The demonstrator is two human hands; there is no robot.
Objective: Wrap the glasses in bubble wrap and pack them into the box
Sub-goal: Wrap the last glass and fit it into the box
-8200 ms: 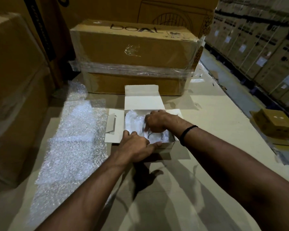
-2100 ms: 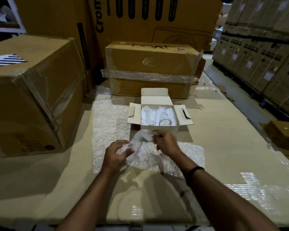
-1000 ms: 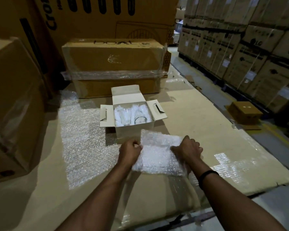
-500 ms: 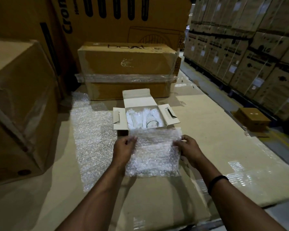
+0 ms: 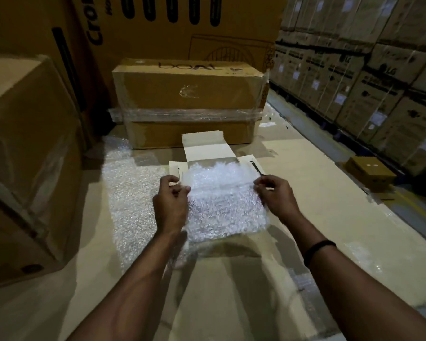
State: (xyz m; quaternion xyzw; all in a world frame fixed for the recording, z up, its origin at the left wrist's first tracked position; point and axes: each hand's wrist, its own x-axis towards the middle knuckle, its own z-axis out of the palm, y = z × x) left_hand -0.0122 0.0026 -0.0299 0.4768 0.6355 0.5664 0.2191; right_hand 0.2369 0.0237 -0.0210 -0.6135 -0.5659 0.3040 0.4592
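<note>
Centrally, left hand and right hand pinch bubble wrap over the box — one slipping corner could skew it.

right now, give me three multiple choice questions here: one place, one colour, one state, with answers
1. Where does the small white cardboard box stand?
A. on the floor
B. in front of the taped brown carton
C. on a shelf

2. What colour is the band on the right wrist?
A. red
B. white
C. black

3. How is the square sheet of clear bubble wrap held?
A. pinched by the left hand and the right hand
B. lying untouched
C. rolled round a glass

1 B, the carton rises just behind its back flap; 2 C, a black loop circles the wrist; 3 A, both hands spread it over the box.
</note>
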